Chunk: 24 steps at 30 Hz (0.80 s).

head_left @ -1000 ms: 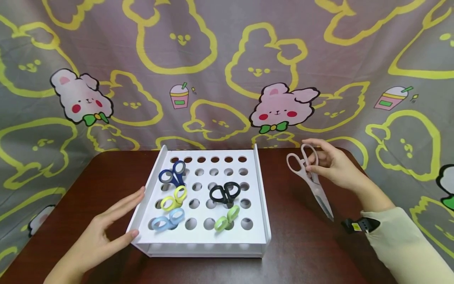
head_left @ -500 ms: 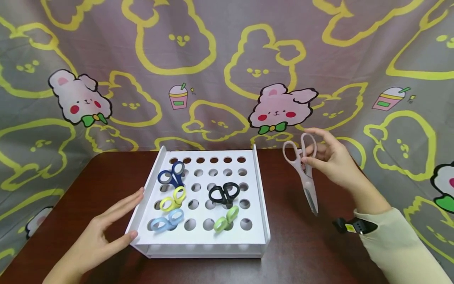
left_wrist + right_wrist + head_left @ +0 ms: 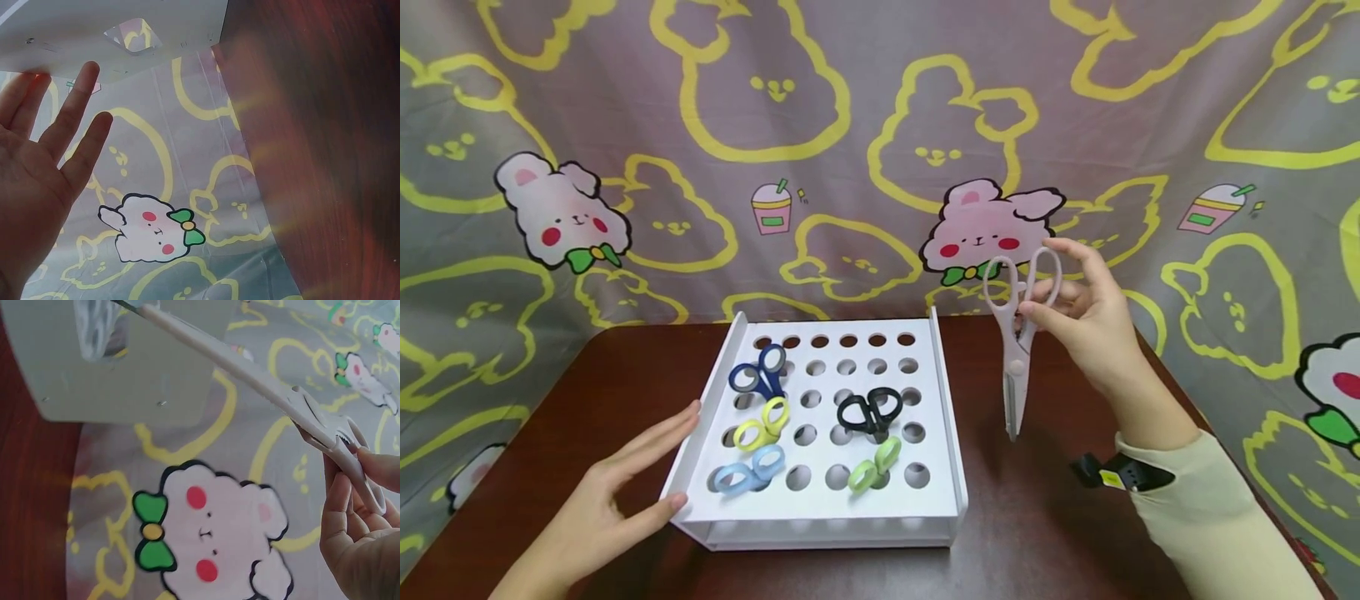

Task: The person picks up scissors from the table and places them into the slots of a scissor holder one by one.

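My right hand pinches pale pink scissors by a handle loop, blades pointing down, to the right of a white perforated rack. In the right wrist view the thumb and fingers grip that loop, and the scissors stretch toward the rack's side panel. My left hand rests with straight, spread fingers at the rack's left side. Standing in the rack's holes are dark blue scissors, yellow scissors, light blue scissors, black scissors and light green scissors, handles up.
The rack stands on a dark reddish-brown table, its raised side walls running front to back. A grey curtain with yellow outlines and rabbit faces hangs behind and around the table. A dark band device sits on the right wrist.
My right hand has raised the pink scissors and carried them left, toward the rack. Their blades have swung from slanted to nearly vertical. The left hand stays at the rack.
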Each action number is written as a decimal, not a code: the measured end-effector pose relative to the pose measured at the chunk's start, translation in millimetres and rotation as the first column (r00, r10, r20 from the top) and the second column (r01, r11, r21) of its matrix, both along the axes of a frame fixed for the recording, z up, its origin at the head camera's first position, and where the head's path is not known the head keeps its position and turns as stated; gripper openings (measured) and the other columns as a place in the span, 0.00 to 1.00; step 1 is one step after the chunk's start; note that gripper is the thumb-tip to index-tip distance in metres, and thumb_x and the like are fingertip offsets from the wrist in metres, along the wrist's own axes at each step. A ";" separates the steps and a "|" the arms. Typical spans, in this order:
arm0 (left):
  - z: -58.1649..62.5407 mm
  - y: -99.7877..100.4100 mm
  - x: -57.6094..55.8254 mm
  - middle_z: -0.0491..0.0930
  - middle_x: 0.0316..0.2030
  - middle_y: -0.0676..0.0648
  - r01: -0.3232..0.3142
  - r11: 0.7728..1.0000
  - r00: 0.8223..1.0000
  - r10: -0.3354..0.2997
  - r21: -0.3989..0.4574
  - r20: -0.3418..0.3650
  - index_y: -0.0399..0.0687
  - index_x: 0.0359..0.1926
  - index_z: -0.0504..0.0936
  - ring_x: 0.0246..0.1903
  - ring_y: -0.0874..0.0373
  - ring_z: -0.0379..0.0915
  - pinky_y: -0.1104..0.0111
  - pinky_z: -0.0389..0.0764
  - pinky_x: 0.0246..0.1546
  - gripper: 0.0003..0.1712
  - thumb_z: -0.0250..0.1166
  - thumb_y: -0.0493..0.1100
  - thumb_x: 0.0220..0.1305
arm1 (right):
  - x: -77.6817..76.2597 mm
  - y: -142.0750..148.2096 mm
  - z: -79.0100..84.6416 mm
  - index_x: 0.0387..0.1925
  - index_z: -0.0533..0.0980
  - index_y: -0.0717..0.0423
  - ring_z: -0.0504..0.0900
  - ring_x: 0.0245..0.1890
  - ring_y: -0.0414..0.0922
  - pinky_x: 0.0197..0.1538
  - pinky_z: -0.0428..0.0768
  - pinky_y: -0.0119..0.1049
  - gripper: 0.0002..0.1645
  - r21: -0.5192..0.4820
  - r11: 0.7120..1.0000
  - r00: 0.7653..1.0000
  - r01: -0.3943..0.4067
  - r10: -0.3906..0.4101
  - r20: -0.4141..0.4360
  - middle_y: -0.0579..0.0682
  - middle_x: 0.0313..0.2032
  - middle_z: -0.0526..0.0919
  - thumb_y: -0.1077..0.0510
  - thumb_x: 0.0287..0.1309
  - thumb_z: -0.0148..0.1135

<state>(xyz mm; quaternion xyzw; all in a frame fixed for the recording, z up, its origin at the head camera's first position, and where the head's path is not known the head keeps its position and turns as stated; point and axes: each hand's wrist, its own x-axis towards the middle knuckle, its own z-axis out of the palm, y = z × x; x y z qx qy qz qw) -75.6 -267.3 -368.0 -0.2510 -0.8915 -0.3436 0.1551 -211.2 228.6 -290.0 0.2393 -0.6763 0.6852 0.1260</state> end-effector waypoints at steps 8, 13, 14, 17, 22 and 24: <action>-1.0 -1.1 0.4 0.67 0.72 0.48 0.008 1.000 1.000 -0.008 0.011 -0.004 0.44 0.69 0.71 0.71 0.70 0.58 0.87 0.56 0.64 0.46 0.75 0.28 0.46 | 4.2 -15.7 11.5 0.69 0.62 0.53 0.87 0.28 0.43 0.42 0.84 0.31 0.42 -0.047 0.999 1.000 -0.010 0.009 -0.022 0.47 0.30 0.84 0.78 0.56 0.61; -1.7 -0.8 1.1 0.67 0.72 0.49 0.001 1.000 1.000 -0.001 0.015 0.004 0.45 0.69 0.72 0.71 0.71 0.58 0.87 0.56 0.64 0.46 0.75 0.29 0.46 | 2.6 -24.0 16.8 0.70 0.61 0.54 0.86 0.26 0.43 0.40 0.85 0.33 0.43 -0.103 0.994 0.999 -0.037 0.034 -0.024 0.48 0.30 0.83 0.77 0.56 0.62; -1.8 -0.7 1.1 0.67 0.72 0.49 0.001 1.000 1.000 -0.001 0.015 0.003 0.45 0.69 0.72 0.71 0.71 0.58 0.87 0.56 0.64 0.46 0.75 0.29 0.46 | 2.2 -25.4 18.1 0.70 0.61 0.53 0.86 0.26 0.43 0.39 0.85 0.33 0.42 -0.112 0.993 0.999 -0.043 0.040 -0.026 0.48 0.29 0.83 0.77 0.56 0.62; -1.8 -0.2 1.4 0.67 0.72 0.49 0.001 1.000 1.000 -0.001 0.011 0.002 0.44 0.69 0.72 0.71 0.71 0.58 0.87 0.56 0.64 0.46 0.75 0.29 0.46 | 1.5 -30.4 22.3 0.69 0.61 0.52 0.86 0.24 0.43 0.38 0.85 0.33 0.42 -0.148 0.988 0.998 -0.050 0.045 -0.034 0.48 0.28 0.82 0.78 0.57 0.60; -2.1 -1.3 0.6 0.68 0.71 0.46 0.010 1.000 1.000 -0.010 0.011 0.002 0.41 0.68 0.72 0.71 0.70 0.58 0.86 0.56 0.66 0.45 0.75 0.28 0.45 | 0.7 -40.1 29.5 0.68 0.63 0.51 0.84 0.23 0.44 0.34 0.85 0.33 0.42 -0.202 0.978 0.998 -0.042 0.033 -0.049 0.49 0.27 0.82 0.80 0.56 0.59; -2.6 -1.9 -0.1 0.68 0.71 0.45 0.009 1.000 1.000 -0.009 0.013 0.004 0.41 0.68 0.72 0.71 0.70 0.58 0.85 0.56 0.66 0.45 0.75 0.27 0.45 | 0.1 -43.8 31.8 0.67 0.64 0.51 0.84 0.24 0.43 0.34 0.85 0.32 0.42 -0.222 0.974 0.998 -0.045 0.034 -0.057 0.49 0.27 0.82 0.81 0.55 0.59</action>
